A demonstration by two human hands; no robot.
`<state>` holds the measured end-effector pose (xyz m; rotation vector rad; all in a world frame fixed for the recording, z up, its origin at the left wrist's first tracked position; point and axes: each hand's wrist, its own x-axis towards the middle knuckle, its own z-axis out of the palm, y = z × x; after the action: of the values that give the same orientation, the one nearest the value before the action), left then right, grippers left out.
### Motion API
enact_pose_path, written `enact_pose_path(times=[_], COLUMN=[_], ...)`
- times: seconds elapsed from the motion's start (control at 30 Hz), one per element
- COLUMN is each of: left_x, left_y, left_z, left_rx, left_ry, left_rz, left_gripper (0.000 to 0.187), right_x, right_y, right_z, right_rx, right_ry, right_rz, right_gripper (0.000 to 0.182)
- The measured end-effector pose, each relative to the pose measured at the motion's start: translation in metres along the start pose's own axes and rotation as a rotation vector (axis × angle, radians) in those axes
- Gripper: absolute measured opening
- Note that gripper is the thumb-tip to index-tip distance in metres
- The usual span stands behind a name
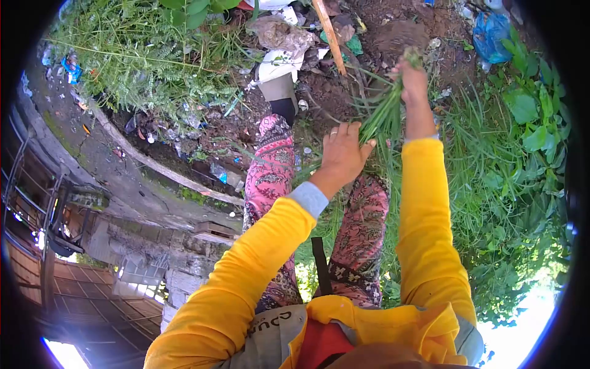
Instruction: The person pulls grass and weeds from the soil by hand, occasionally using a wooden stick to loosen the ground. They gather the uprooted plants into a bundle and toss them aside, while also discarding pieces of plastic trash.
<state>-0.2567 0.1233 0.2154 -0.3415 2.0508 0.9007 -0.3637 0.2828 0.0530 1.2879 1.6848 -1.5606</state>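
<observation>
Long green grass blades [386,120] stretch between my two hands, low above the ground. My right hand [413,83], farther forward, is closed around one end of the bunch, with a tuft [413,58] sticking out past the fist. Nearer my knees, my left hand [344,154], with a ring on one finger, is bent over the other end, the blades passing between thumb and fingers. Its palm side is hidden. Below the bunch, more growing grass [473,166] spreads along the right.
A wooden stick [330,37] leans on bare soil ahead, among litter and a pale rock [283,35]. A blue plastic bag [491,37] lies at the upper right by broad-leaved plants [534,117]. Feathery weeds [153,67] and a concrete edge [147,160] are on the left.
</observation>
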Motion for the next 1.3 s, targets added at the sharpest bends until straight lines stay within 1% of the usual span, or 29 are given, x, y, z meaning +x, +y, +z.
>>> enact_pose_path(times=[0.07,0.1,0.13,0.2,0.3,0.37,0.4,0.47,0.5,0.6,0.63,0.73,0.83,0.87,0.9,1.0,1.03,1.1,1.2,1.23,1.3], left_x=[-0.010,-0.013,-0.016,-0.023,-0.022,-0.011,-0.007,-0.003,0.000,0.001,0.000,0.006,0.005,0.005,0.007,0.010,0.009,0.012,0.014,0.015,0.015], left_y=[0.011,0.016,0.020,0.025,0.017,0.016,0.016,0.021,0.024,0.024,0.023,0.023,0.018,0.017,0.018,0.024,0.023,0.023,0.029,0.027,0.026], left_z=[-0.017,-0.025,-0.032,-0.041,-0.030,-0.020,-0.015,-0.005,-0.003,-0.001,0.000,0.001,0.009,0.011,0.012,0.009,0.008,0.006,0.000,0.001,0.004], left_rx=[-0.096,-0.131,-0.167,-0.234,-0.246,-0.218,-0.204,-0.193,-0.184,-0.212,-0.202,-0.167,-0.134,-0.128,-0.122,-0.190,-0.162,-0.113,-0.177,-0.187,-0.208], left_ry=[0.069,0.112,0.106,0.088,0.076,0.024,-0.002,-0.026,-0.033,-0.070,-0.075,-0.066,-0.049,-0.059,-0.064,-0.194,-0.169,-0.111,-0.125,-0.130,-0.140], left_rz=[0.085,0.128,0.134,0.142,0.153,0.128,0.112,0.086,0.081,0.066,0.070,0.103,0.114,0.107,0.106,-0.021,0.021,0.103,0.084,0.072,0.056], left_gripper=[0.043,0.039,0.039,0.038,0.037,0.037,0.037,0.037,0.037,0.038,0.038,0.038,0.038,0.038,0.038,0.038,0.038,0.038,0.038,0.037,0.037], right_x=[-0.035,-0.054,-0.070,-0.082,-0.048,-0.002,0.064,0.176,0.168,0.145,0.111,0.083,0.107,0.123,0.172,0.175,0.159,0.115,0.098,0.107,0.160], right_y=[-0.037,-0.060,-0.082,-0.114,-0.132,-0.117,-0.074,0.025,0.037,0.000,-0.030,-0.074,-0.066,-0.049,0.004,0.011,0.001,-0.050,-0.071,-0.061,-0.007], right_z=[-0.019,-0.029,-0.040,-0.055,-0.070,-0.060,-0.085,-0.097,-0.072,-0.066,-0.054,-0.057,-0.061,-0.060,-0.064,-0.074,-0.069,-0.048,-0.049,-0.048,-0.071], right_rx=[0.034,-0.016,-0.067,-0.001,0.476,0.476,0.525,-0.537,-0.961,-0.627,-0.480,0.067,-0.140,-0.691,-0.591,-1.307,-1.192,-0.964,-0.656,-0.675,-1.248], right_ry=[0.107,0.160,0.213,0.380,0.379,0.441,0.150,0.495,0.385,0.347,0.404,0.362,0.462,0.523,0.343,0.056,0.159,0.352,0.573,0.572,0.203], right_rz=[-0.237,-0.393,-0.546,-0.665,-0.718,-0.774,-0.806,-0.660,-0.284,-0.413,-0.465,-0.580,-0.689,-0.721,-0.344,-0.470,-0.423,-0.333,-0.584,-0.529,-0.476], right_gripper=[0.019,0.020,0.021,0.024,0.025,0.025,0.024,0.035,0.039,0.046,0.042,0.038,0.033,0.038,0.044,0.049,0.048,0.047,0.053,0.055,0.052])
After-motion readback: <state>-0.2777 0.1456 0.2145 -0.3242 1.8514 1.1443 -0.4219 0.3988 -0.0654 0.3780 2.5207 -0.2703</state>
